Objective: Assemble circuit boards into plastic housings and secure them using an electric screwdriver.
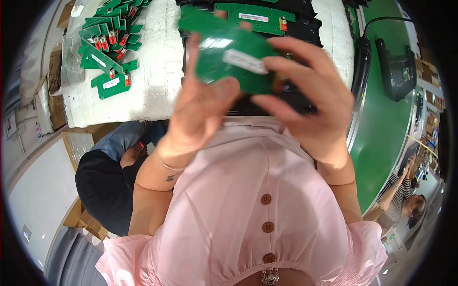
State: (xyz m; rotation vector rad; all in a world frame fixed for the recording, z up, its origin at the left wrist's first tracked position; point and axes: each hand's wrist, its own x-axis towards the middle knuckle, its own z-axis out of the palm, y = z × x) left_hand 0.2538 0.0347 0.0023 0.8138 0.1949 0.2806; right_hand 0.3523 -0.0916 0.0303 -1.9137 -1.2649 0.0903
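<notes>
Green circuit board is clamped between left hand and right hand fingers, long axis running left-right.

1 head-worn fisheye view looks steeply down at close range, white work mat toward 12 o'clock, wearer's pink shirt toward 6 o'clock.

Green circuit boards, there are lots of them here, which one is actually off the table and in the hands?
The green board with the white label, pinched between the left hand and right hand. The others lie in a pile on the white foam pad, and one rests on the black tray.
</notes>
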